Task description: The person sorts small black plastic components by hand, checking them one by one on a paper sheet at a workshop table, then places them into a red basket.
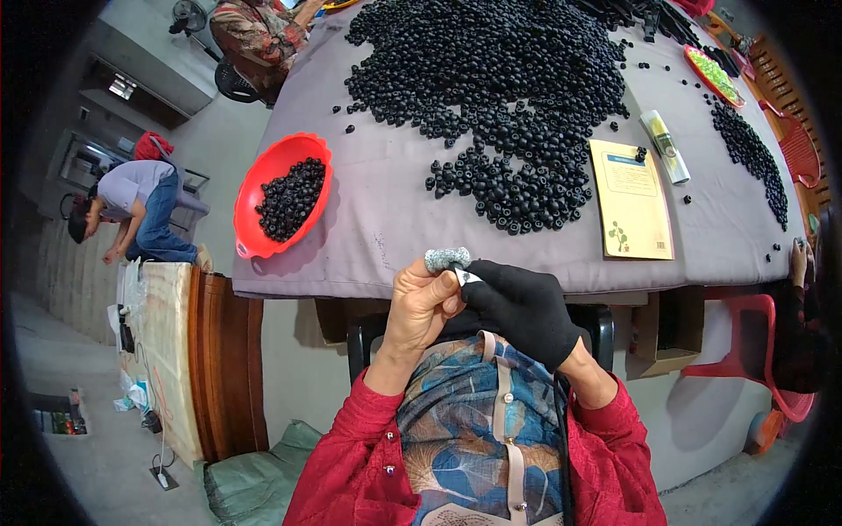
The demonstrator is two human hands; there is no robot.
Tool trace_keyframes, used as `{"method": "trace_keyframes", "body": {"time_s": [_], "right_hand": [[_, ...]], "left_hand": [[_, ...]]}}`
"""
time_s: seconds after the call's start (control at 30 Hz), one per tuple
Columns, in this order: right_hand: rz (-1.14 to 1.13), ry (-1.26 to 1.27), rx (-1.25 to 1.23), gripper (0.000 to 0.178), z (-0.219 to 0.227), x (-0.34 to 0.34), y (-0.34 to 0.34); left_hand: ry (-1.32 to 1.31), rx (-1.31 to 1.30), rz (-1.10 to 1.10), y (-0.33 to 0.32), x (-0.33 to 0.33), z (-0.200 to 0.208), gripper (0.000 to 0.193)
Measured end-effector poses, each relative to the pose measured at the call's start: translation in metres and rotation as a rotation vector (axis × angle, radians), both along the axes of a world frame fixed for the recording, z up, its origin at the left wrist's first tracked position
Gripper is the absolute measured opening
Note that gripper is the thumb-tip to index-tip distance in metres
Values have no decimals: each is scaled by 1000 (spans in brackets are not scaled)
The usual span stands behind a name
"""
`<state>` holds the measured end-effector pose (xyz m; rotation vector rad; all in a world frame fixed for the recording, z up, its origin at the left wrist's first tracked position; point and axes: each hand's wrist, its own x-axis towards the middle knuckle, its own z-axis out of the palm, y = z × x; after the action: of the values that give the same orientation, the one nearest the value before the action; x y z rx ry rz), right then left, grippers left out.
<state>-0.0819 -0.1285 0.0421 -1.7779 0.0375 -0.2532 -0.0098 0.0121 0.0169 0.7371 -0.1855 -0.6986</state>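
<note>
My left hand [419,302] is bare and closed, its thumb pressed toward the bent fingers, just in front of the table's near edge. At its top shows a grey speckled, knitted-looking piece [447,258]; whether it is worn on a finger or held, I cannot tell. My right hand [522,307], in a black glove, meets it with the fingers pinched together. Between the two hands sits a small white piece [466,277] with a dark mark, at my left thumb tip. Beyond them, many small black beads [513,188] lie heaped on the grey tablecloth [377,210].
A red scalloped bowl [248,210] holds black beads at left. A yellow booklet [633,206] and a clear tube-like pack [665,147] lie at right, near a tray of green pieces [715,77]. Other people sit at the table's far left and right; one bends over at left [140,202].
</note>
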Motion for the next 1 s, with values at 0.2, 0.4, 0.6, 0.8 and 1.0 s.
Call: {"method": "trace_keyframes", "body": {"time_s": [0.2,0.4,0.6,0.8,1.0], "right_hand": [[-6,8,-1,26,0,-1,2],[12,27,37,26,3,-1,4],[4,54,80,25,0,-1,4],[11,96,184,24,1,-2,4],[17,88,96,24,3,-1,3]], "left_hand": [[-18,18,-5,3,0,2,18],[-49,46,16,3,0,2,19],[-82,65,7,4,0,5,18],[-118,80,0,5,2,3,17],[-126,100,8,4,2,4,17]]}}
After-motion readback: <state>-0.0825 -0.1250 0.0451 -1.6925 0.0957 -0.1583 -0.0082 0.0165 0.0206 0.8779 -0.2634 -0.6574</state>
